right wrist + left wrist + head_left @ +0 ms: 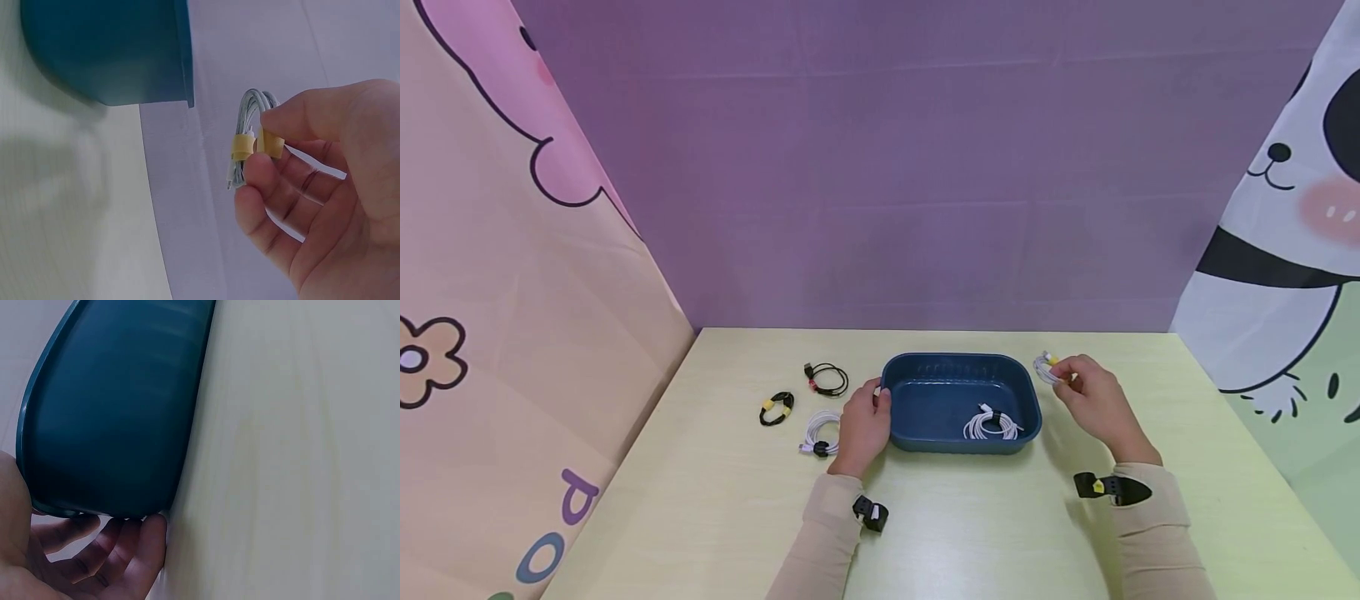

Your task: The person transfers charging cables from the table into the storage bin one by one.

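My left hand [861, 429] holds the left end of a dark blue plastic bin [958, 447], with several fingertips against its outer wall [119, 456]. A coiled white cable [992, 427] with a black tie lies inside the bin, toward its front right. Just beyond the bin's right end, my right hand [1097, 406] pinches another coiled cable [250, 103] between thumb and fingers. This one is whitish-grey with a yellow strap round it, held above the table.
Left of the bin lie a black cable with a red tie [831, 392], a black cable with yellow straps [777, 410] and a white coil [814, 429], partly hidden behind my left hand. A purple backdrop [880, 167] rises behind the pale table [970, 525].
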Motion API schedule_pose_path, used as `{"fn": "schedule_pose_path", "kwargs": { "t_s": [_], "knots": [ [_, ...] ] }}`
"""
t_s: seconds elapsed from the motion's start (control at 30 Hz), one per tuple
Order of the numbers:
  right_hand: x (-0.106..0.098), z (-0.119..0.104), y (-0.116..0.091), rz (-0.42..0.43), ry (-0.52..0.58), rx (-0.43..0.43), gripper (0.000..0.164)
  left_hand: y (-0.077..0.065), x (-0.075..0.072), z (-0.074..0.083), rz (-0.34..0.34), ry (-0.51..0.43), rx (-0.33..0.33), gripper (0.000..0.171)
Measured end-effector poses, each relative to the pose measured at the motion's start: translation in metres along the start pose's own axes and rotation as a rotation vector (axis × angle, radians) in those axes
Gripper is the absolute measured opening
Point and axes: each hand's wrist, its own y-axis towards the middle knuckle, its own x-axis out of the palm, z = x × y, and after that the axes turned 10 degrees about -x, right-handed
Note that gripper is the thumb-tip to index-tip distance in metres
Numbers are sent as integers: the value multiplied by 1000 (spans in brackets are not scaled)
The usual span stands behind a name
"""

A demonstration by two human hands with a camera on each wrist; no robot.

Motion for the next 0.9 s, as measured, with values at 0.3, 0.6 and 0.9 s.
{"fn": "schedule_pose_path", "kwargs": {
  "t_s": [0.3,0.6,0.9],
  "knots": [
    [4,-1,1,11,4,-27,12,0,0,0,-3,8,-6,37],
    [7,-3,3,4,-12,-48,12,0,-1,0,-1,15,0,36],
    [10,-6,3,4,-2,-61,12,0,0,-2,-9,-6,17,36]
  ]
}}
